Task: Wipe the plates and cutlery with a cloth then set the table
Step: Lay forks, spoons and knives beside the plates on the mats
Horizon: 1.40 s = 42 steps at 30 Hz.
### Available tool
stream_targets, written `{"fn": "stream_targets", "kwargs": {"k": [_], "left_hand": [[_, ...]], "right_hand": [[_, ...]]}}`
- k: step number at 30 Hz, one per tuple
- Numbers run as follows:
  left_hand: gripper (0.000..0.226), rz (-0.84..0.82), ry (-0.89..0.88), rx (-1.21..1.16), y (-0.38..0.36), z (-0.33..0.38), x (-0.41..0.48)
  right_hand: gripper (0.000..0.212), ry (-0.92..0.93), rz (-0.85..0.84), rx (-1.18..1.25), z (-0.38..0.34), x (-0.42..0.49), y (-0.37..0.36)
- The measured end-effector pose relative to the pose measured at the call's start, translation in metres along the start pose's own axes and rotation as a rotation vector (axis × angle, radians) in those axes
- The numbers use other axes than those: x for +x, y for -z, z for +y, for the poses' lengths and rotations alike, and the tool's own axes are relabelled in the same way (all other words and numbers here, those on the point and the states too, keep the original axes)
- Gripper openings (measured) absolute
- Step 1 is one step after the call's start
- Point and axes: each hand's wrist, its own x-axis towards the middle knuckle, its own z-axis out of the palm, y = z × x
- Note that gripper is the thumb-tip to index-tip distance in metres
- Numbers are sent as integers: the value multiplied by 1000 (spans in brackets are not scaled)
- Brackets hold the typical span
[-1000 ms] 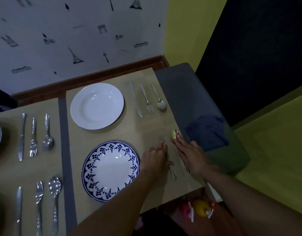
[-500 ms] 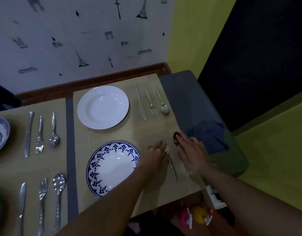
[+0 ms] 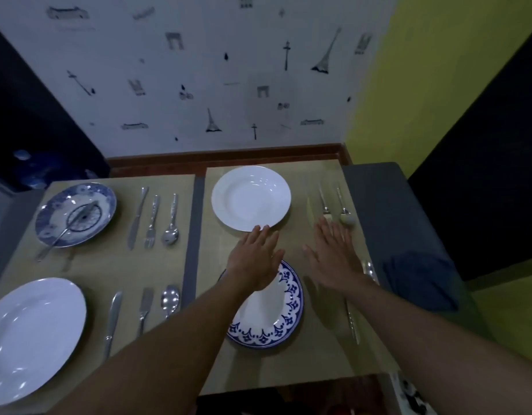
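Observation:
Both my hands hover flat, fingers straight, over the right placemat [image 3: 291,363], holding nothing. My left hand [image 3: 255,260] is above the blue-rimmed plate [image 3: 276,316], its fingertips near the rim of the plain white plate [image 3: 251,197]. My right hand [image 3: 333,259] is spread beside it, just below the far fork [image 3: 324,199] and spoon [image 3: 345,215]. The near cutlery [image 3: 353,322] lies along the mat's right edge, partly hidden by my right forearm. A dark blue cloth [image 3: 420,280] lies on the grey surface to the right.
The left placemat [image 3: 103,265] holds a blue patterned plate [image 3: 76,214] with a utensil on it, a white plate [image 3: 34,336], and two sets of knife, fork and spoon [image 3: 152,218] [image 3: 144,310]. The wall runs behind the table.
Both hands have let go of the near cutlery and lifted forward, now flat above the mat. The camera has tilted up, showing more of the left placemat.

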Motion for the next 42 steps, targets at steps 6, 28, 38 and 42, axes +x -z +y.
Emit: {"fn": "stream_targets", "kwargs": {"k": [6,28,38,42], "left_hand": [[61,39,127,-91,11,-64,-24],[60,115,443,-158,-6,-336,-128],[42,269,580,-221,-2,-425,-139],[40,312,616,-261,-3,-445,-133]], "right_hand": [[70,134,-73,-66,-71,22,-4],[73,533,-304,-178,-343,65,-113],[100,648,-445,-234,-404,65,-175],[100,636,-443,-238,-406,63,-177]]}}
